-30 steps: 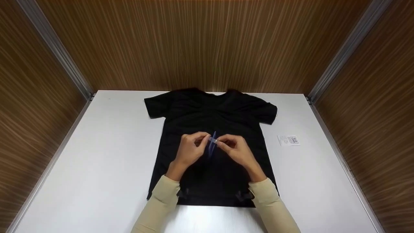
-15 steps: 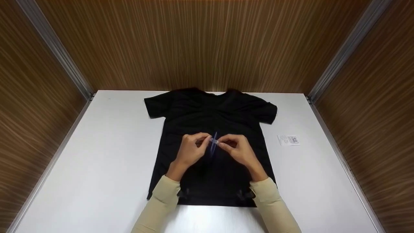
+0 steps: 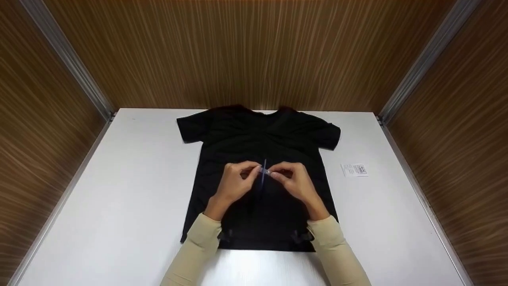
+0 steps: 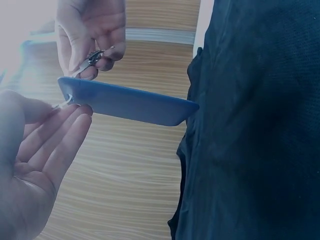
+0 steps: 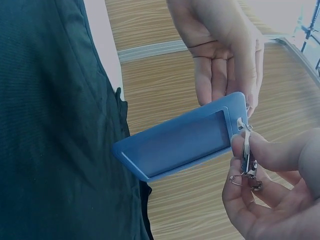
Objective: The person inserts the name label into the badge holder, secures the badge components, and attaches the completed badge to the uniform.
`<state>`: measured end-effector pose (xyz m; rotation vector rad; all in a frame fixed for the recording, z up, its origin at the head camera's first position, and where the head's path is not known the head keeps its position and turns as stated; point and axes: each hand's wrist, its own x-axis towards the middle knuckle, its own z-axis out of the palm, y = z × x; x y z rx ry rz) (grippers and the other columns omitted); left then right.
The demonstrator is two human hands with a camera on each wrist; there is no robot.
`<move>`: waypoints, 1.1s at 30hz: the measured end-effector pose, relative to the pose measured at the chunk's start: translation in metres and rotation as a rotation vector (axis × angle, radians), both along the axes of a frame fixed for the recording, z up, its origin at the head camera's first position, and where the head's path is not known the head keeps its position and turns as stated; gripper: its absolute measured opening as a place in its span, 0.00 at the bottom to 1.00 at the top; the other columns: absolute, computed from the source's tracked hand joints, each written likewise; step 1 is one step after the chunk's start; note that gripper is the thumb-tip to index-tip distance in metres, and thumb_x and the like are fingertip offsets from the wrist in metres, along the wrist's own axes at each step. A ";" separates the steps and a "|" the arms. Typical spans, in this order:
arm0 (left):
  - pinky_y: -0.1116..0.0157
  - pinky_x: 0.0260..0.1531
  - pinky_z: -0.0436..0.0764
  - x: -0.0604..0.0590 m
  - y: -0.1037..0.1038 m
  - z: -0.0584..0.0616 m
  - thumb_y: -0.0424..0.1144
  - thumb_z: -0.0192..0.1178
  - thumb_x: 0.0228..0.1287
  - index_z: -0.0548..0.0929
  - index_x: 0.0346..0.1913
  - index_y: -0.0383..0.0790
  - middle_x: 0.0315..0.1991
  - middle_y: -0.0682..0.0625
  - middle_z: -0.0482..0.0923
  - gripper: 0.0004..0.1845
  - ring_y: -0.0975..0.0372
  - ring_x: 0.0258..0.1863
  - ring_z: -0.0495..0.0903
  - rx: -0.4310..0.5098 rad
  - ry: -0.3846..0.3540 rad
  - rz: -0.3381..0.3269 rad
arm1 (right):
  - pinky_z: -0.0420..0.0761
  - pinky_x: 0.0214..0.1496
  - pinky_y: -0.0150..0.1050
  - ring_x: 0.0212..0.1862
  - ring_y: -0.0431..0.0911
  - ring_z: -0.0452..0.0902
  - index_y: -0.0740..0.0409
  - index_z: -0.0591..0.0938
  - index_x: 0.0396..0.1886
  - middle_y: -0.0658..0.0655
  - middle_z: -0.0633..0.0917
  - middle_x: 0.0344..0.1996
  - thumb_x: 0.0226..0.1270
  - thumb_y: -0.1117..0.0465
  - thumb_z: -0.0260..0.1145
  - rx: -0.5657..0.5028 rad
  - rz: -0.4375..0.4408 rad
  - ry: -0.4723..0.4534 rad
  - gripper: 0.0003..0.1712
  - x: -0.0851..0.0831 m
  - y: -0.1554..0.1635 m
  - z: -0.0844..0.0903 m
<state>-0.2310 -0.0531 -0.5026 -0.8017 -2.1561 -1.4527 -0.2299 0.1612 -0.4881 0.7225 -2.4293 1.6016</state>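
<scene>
A blue badge holder [image 5: 180,142] with a framed window hangs by its slot from a short clear strap [image 4: 64,104], between my two hands. My left hand [image 3: 234,182] pinches one end of that strap between thumb and fingertips. On the other side, my right hand [image 3: 295,182] pinches the strap's other end at the metal clip [image 5: 249,165], where a pin loop also shows. From the head view the holder is nearly edge-on. Beneath both hands a black T-shirt [image 3: 258,139] lies spread flat, its neck towards the back wall.
A white printed card [image 3: 355,170] lies on the white table [image 3: 131,178], right of the T-shirt. Wood-patterned panels [image 3: 246,51] stand at the back and both sides, with metal rails at the corners.
The badge holder has swung from slightly angled to almost edge-on in the head view. Both hands keep their pinch on the strap and clip, and the left has shifted slightly right.
</scene>
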 end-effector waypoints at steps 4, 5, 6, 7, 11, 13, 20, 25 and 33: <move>0.67 0.33 0.88 -0.002 -0.002 -0.001 0.36 0.65 0.71 0.90 0.44 0.35 0.38 0.45 0.91 0.08 0.57 0.34 0.91 0.024 -0.018 -0.046 | 0.84 0.39 0.34 0.35 0.39 0.83 0.61 0.91 0.37 0.60 0.92 0.36 0.67 0.68 0.71 -0.004 -0.003 0.007 0.04 -0.001 0.000 0.001; 0.66 0.34 0.89 -0.002 -0.003 -0.001 0.36 0.67 0.70 0.90 0.46 0.36 0.40 0.44 0.91 0.09 0.57 0.36 0.91 0.031 -0.031 -0.062 | 0.83 0.38 0.33 0.35 0.39 0.82 0.61 0.91 0.38 0.61 0.91 0.37 0.67 0.68 0.71 -0.008 -0.004 0.007 0.04 -0.001 0.000 0.002; 0.63 0.36 0.90 -0.003 -0.004 -0.001 0.38 0.68 0.69 0.89 0.48 0.36 0.43 0.44 0.91 0.10 0.56 0.39 0.91 0.030 -0.044 -0.075 | 0.82 0.38 0.32 0.34 0.39 0.81 0.62 0.91 0.38 0.61 0.91 0.37 0.67 0.68 0.71 -0.011 -0.006 0.010 0.04 -0.001 0.000 0.002; 0.60 0.39 0.90 -0.003 -0.006 -0.001 0.39 0.69 0.68 0.89 0.51 0.37 0.45 0.44 0.90 0.13 0.55 0.42 0.91 0.031 -0.061 -0.092 | 0.81 0.37 0.31 0.33 0.39 0.81 0.62 0.91 0.38 0.61 0.91 0.37 0.67 0.69 0.71 -0.017 -0.009 0.008 0.04 -0.001 0.000 0.003; 0.47 0.47 0.88 -0.007 -0.011 -0.003 0.42 0.76 0.60 0.84 0.61 0.41 0.57 0.44 0.86 0.27 0.50 0.55 0.87 0.004 -0.152 -0.159 | 0.78 0.35 0.27 0.32 0.39 0.78 0.65 0.90 0.38 0.64 0.91 0.37 0.66 0.70 0.71 -0.029 -0.024 -0.007 0.04 0.000 0.000 0.004; 0.45 0.51 0.86 -0.008 -0.013 -0.004 0.43 0.79 0.56 0.81 0.66 0.42 0.62 0.45 0.83 0.34 0.46 0.60 0.83 -0.027 -0.202 -0.189 | 0.78 0.36 0.26 0.33 0.39 0.79 0.66 0.90 0.38 0.64 0.91 0.37 0.66 0.71 0.71 -0.029 -0.029 -0.017 0.04 0.000 0.000 0.005; 0.47 0.55 0.85 -0.012 -0.014 -0.012 0.44 0.82 0.51 0.73 0.73 0.44 0.70 0.44 0.75 0.45 0.45 0.67 0.77 -0.114 -0.294 -0.245 | 0.81 0.40 0.27 0.36 0.39 0.81 0.64 0.90 0.38 0.63 0.91 0.37 0.67 0.70 0.70 -0.018 -0.007 -0.007 0.04 0.002 0.000 0.006; 0.48 0.57 0.84 -0.014 -0.012 -0.020 0.45 0.82 0.50 0.72 0.74 0.44 0.70 0.43 0.75 0.47 0.51 0.67 0.77 -0.149 -0.304 -0.251 | 0.82 0.40 0.28 0.36 0.39 0.81 0.63 0.90 0.38 0.62 0.90 0.36 0.68 0.69 0.70 -0.012 0.009 -0.010 0.04 0.005 -0.001 0.008; 0.50 0.57 0.85 -0.013 -0.012 -0.025 0.39 0.82 0.51 0.74 0.71 0.38 0.66 0.45 0.79 0.43 0.52 0.63 0.81 -0.161 -0.309 -0.236 | 0.82 0.40 0.29 0.36 0.41 0.82 0.63 0.90 0.39 0.62 0.91 0.37 0.69 0.69 0.69 -0.004 0.055 -0.002 0.05 0.007 0.001 0.010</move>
